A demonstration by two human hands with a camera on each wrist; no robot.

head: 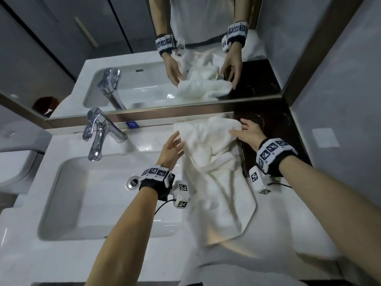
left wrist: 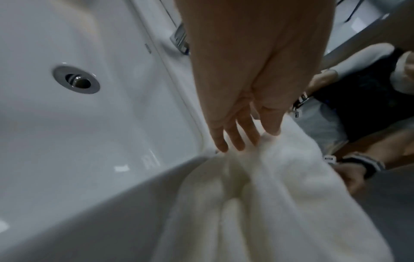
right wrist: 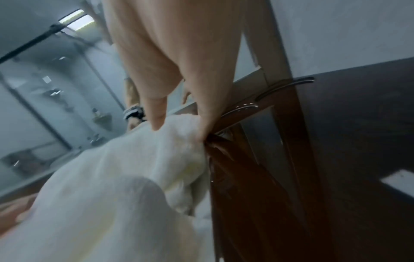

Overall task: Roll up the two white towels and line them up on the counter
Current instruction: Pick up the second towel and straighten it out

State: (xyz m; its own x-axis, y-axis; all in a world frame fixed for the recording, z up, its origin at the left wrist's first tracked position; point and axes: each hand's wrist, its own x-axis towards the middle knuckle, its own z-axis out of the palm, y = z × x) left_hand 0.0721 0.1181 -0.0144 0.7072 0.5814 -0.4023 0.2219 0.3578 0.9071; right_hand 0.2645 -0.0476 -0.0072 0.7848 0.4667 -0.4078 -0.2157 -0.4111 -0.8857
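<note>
Head view: bunched towels merge, their separate edges indistinguishable

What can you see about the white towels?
The white towels look fluffy and soft, crumpled in one heap, not rolled. They lie on the white counter right of the sink, from the mirror ledge toward the front edge. The left hand and right hand touch the far end.
</note>
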